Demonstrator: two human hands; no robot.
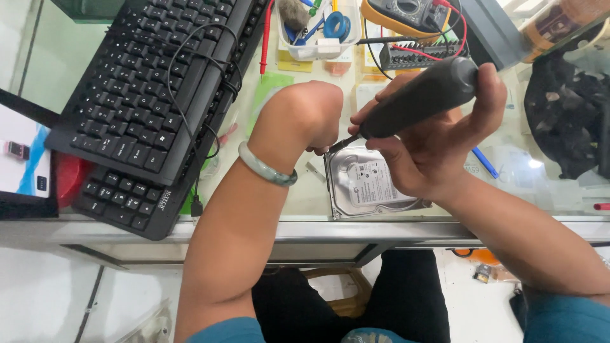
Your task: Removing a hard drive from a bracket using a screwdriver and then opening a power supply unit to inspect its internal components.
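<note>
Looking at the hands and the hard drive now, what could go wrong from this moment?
1. The hard drive lies near the glass table's front edge; pressure from the electric screwdriver might push it off.
2. The left hand hides the screwdriver's tip, so the bit may slip and scratch the drive or hit a finger.
3. The keyboard's loose cable lies close to the left forearm and might get dragged.

Hard drive [372,187] on table [318,206], keyboards [152,95] left.
</note>
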